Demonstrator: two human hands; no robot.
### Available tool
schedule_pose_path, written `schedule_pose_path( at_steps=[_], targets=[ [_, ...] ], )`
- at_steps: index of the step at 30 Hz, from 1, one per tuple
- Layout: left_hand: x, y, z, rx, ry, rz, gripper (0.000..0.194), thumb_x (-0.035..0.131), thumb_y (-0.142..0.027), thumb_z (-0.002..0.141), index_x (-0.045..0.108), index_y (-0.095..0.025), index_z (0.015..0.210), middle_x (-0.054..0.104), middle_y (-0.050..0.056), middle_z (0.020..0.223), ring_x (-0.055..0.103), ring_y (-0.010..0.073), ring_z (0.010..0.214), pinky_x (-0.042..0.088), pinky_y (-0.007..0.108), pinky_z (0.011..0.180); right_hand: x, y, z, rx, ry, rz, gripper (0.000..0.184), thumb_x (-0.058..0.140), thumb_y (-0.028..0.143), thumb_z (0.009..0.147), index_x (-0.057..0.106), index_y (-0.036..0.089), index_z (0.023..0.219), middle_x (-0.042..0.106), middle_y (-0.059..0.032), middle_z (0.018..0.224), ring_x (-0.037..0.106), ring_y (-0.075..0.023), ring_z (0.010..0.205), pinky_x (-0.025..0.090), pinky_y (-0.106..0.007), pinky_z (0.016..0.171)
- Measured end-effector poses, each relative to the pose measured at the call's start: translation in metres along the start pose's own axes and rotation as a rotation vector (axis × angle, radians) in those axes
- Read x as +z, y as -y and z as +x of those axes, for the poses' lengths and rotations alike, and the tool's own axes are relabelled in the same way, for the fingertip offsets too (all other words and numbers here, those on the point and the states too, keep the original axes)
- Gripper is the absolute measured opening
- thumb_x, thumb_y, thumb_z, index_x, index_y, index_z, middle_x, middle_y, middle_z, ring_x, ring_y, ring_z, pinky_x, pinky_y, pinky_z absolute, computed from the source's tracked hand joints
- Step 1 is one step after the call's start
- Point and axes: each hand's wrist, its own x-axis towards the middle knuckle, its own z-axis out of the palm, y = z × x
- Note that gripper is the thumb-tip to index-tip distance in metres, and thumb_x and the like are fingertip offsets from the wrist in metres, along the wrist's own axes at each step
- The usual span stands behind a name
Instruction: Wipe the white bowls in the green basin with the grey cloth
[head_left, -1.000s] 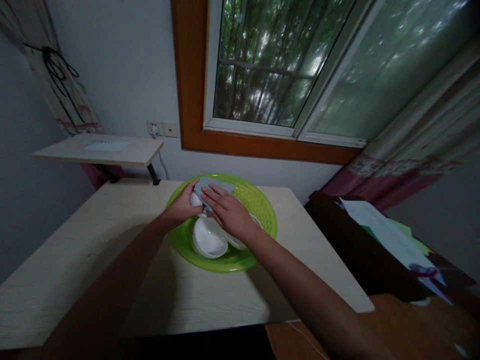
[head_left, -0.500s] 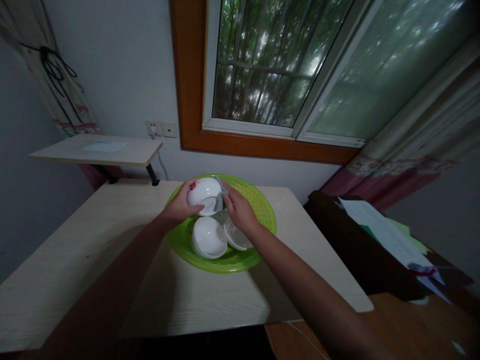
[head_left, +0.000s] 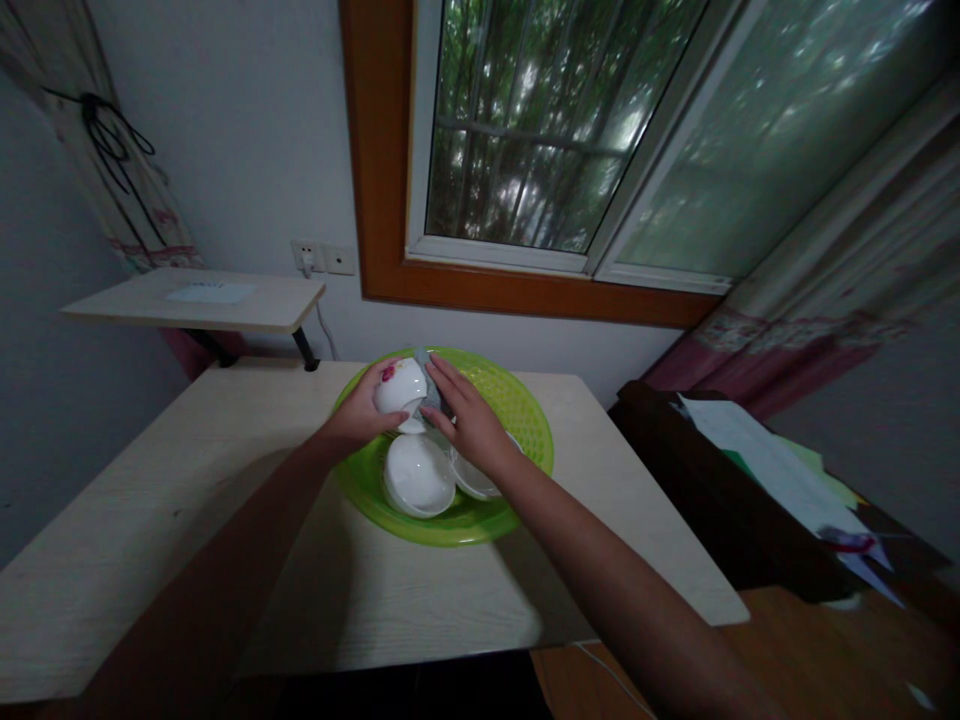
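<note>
My left hand (head_left: 361, 408) is closed round the left side of a white bowl (head_left: 401, 388) with a pink flower on its outside. The bowl is tilted, its foot towards me, above a green plastic basket (head_left: 450, 535). My right hand (head_left: 474, 415) presses a grey cloth (head_left: 435, 388) against the bowl's right side, fingers stretched along it and thumb nearer me. Below the hands, a second white bowl (head_left: 420, 475) sits in the basket with its opening up. Another white bowl (head_left: 474, 478) beside it is partly covered by my right hand.
The basket stands on a pale wooden table (head_left: 420, 610). A small raised shelf (head_left: 195, 300) with a paper on it is at the back left. Behind is a wall with a socket (head_left: 307, 256) and a window (head_left: 525, 150). Papers (head_left: 765, 470) lie on dark furniture at the right.
The cloth went from over the bowl's top to its right rim, then onto its outer right side. My right hand moved with it. My left hand keeps its hold on the bowl.
</note>
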Motion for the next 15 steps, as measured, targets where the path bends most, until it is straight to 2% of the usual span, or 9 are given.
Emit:
schedule_pose_path(
  at_steps=[5, 10, 15],
  targets=[
    [-0.002, -0.005, -0.001, -0.027, -0.018, -0.045, 0.092, 0.082, -0.024, 0.066, 0.041, -0.022, 0.148, 0.045, 0.016, 0.153, 0.047, 0.0328, 0.142, 0.036, 0.05, 0.122, 0.003, -0.014, -0.002, 0.173, -0.035, 0.134, 0.072, 0.066, 0.045, 0.096, 0.036, 0.026, 0.159, 0.048, -0.015, 0.157, 0.047, -0.0297, 0.144, 0.038, -0.053, 0.12],
    [-0.004, -0.009, -0.002, -0.041, -0.013, -0.107, 0.093, 0.081, -0.023, 0.066, 0.04, -0.023, 0.149, 0.044, 0.016, 0.155, 0.048, 0.0322, 0.141, 0.038, 0.05, 0.121, 0.005, -0.015, -0.002, 0.267, -0.013, 0.274, 0.072, 0.068, 0.048, 0.094, 0.039, 0.028, 0.157, 0.055, -0.0123, 0.152, 0.056, -0.03, 0.135, 0.045, -0.052, 0.113],
    [-0.003, -0.002, 0.0, -0.029, -0.021, -0.131, 0.094, 0.083, -0.025, 0.065, 0.039, -0.022, 0.148, 0.044, 0.017, 0.154, 0.048, 0.0323, 0.142, 0.039, 0.049, 0.12, 0.004, -0.015, -0.001, 0.313, -0.075, 0.294, 0.072, 0.073, 0.05, 0.088, 0.047, 0.027, 0.152, 0.059, -0.0115, 0.147, 0.06, -0.03, 0.129, 0.049, -0.05, 0.109]
  ],
)
